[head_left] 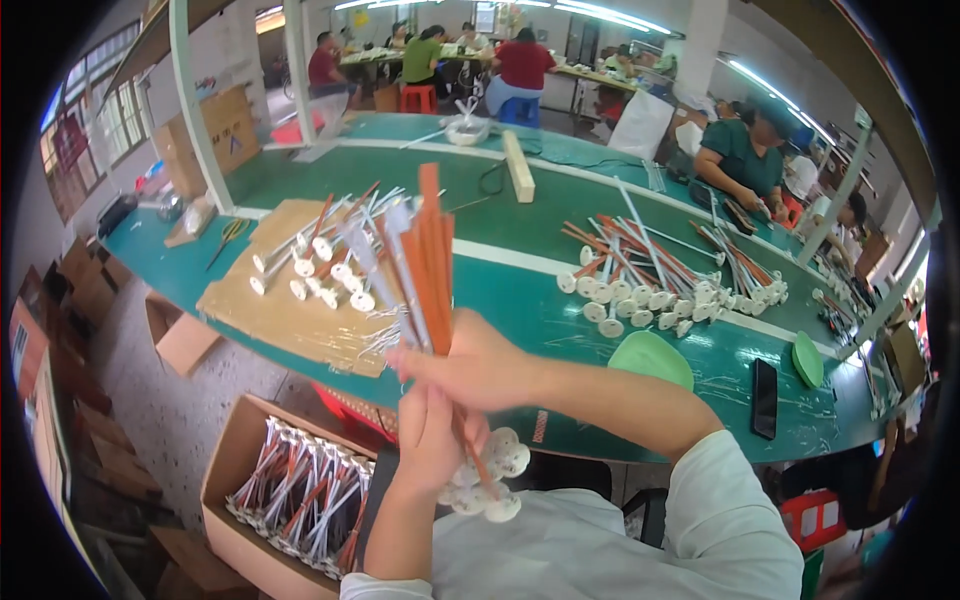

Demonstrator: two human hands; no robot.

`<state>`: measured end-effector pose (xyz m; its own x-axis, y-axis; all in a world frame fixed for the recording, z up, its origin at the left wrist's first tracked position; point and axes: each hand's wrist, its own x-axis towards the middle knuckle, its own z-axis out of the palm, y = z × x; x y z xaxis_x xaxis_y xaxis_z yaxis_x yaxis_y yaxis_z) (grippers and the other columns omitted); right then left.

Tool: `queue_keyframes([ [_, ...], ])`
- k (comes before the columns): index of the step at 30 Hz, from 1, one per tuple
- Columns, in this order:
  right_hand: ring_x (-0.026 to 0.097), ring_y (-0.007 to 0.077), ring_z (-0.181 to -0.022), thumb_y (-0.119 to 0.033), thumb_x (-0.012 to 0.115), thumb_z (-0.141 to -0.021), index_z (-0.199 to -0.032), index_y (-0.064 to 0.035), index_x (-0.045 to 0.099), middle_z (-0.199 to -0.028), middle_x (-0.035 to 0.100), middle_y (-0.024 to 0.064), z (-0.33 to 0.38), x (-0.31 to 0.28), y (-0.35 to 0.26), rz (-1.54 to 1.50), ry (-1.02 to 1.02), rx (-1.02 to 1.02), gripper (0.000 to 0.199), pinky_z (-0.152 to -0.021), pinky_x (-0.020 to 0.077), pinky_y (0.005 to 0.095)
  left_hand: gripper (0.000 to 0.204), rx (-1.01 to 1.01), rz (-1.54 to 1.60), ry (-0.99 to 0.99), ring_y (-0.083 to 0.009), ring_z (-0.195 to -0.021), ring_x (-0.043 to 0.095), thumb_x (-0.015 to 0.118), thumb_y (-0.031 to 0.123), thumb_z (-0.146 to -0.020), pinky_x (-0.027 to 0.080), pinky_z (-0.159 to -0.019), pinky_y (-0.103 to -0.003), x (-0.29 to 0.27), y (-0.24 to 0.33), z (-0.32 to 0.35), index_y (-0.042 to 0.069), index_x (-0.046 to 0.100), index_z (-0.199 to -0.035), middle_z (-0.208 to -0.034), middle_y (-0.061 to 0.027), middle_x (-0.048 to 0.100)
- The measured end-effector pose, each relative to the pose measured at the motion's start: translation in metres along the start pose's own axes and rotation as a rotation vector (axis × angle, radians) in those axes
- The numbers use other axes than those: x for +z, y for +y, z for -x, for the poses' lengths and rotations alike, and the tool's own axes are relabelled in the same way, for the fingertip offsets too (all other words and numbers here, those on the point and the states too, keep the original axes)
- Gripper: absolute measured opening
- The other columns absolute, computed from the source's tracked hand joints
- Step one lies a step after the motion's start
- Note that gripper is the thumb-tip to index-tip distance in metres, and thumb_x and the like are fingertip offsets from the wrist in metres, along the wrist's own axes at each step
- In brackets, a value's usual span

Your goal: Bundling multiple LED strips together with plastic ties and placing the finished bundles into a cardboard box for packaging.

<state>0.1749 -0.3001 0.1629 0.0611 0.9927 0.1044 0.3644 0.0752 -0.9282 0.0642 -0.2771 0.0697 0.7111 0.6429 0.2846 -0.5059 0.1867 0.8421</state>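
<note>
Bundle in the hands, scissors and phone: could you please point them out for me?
Bundle (435, 280), head view: on its orange-brown sticks.
Scissors (230, 237), head view: near where handles and blades meet.
Phone (764, 398), head view: middle of its dark face.

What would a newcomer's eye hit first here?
First, the bundle of orange and silver sticks near the middle, clasped in the person's left grip and right grip, with white discs at its lower end. Next, the open carton at lower left, packed with similar sticks. Then the pile of disc-ended sticks on the green table, right of centre.
</note>
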Motion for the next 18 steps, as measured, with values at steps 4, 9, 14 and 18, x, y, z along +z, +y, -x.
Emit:
queue_keyframes([
  [4, 0.065, 0.0271, -0.090, -0.028, 0.067, -0.088, -0.103, -0.0013, 0.062, -0.092, 0.066, 0.0136, -0.005, 0.026, 0.024, 0.388, -0.141, -0.379, 0.032, -0.080, 0.0517, 0.0395, 0.039, 0.060, 0.170, 0.277, -0.0115, -0.034, 0.033, 0.030, 0.043, -0.104, 0.030, -0.033, -0.023, -0.028, 0.003, 0.027, 0.010, 0.045, -0.091, -0.049, 0.0014, 0.036],
  [9, 0.062, 0.0313, -0.093, -0.016, 0.071, -0.078, -0.098, -0.0032, 0.065, -0.093, 0.066, 0.0115, -0.047, -0.025, 0.062, 1.057, -0.006, -0.481, 0.025, -0.081, 0.0509, 0.0399, 0.038, 0.275, 0.383, 0.298, -0.0115, -0.034, 0.031, 0.030, 0.041, -0.105, 0.029, -0.036, -0.027, -0.094, -0.002, 0.035, 0.011, 0.046, -0.090, -0.049, 0.0016, 0.036],
  [14, 0.061, 0.0310, -0.098, -0.004, 0.063, -0.074, -0.090, -0.0072, 0.068, -0.089, 0.063, 0.0100, -0.087, -0.060, 0.102, 1.180, -0.296, -0.387, 0.017, -0.080, 0.0519, 0.0421, 0.036, 0.270, 0.434, 0.313, -0.0118, -0.035, 0.032, 0.032, 0.039, -0.105, 0.030, -0.040, -0.026, -0.106, -0.001, 0.032, 0.010, 0.047, -0.091, -0.050, 0.0001, 0.037],
  [18, 0.058, 0.0282, -0.099, -0.010, 0.068, -0.076, -0.092, -0.0062, 0.066, -0.097, 0.063, 0.0085, -0.091, -0.041, 0.109, 1.154, -0.421, -0.369, 0.016, -0.081, 0.0519, 0.0401, 0.035, 0.222, 0.367, 0.319, -0.0118, -0.037, 0.033, 0.031, 0.037, -0.105, 0.031, -0.041, -0.026, -0.097, -0.002, 0.030, 0.009, 0.046, -0.092, -0.051, 0.0003, 0.037],
])
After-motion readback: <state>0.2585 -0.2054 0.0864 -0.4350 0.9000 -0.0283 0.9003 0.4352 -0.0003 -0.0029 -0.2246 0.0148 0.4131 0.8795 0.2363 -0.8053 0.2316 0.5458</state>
